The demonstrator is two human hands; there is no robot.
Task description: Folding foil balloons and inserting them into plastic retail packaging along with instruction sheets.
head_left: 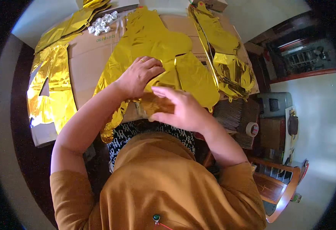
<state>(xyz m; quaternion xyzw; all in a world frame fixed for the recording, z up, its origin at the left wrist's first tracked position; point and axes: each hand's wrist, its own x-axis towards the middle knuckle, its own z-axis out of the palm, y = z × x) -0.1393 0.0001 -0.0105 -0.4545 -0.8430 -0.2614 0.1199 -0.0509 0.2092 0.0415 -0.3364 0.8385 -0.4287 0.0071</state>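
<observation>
A flat, uninflated gold foil balloon [152, 34] lies spread over the cardboard in front of me, its near edge folded and creased. My left hand [142, 74] is on its middle, fingers bent together and closed on the foil; the thumb side is partly hidden. Just nearer to me and to the right, my right hand [181, 109] has its thumb and fingers apart, pointing left. A darker flap of the foil shows between them, and I see no firm grip on it.
More flat gold foil balloons lie at the left [56, 96] and right [229, 57]. White ribbon-like rolls [102, 23] sit at the back left on the cardboard [87, 53]. To the right are a tape roll [252, 129], a wooden chair [277, 188] and a grey case [275, 104].
</observation>
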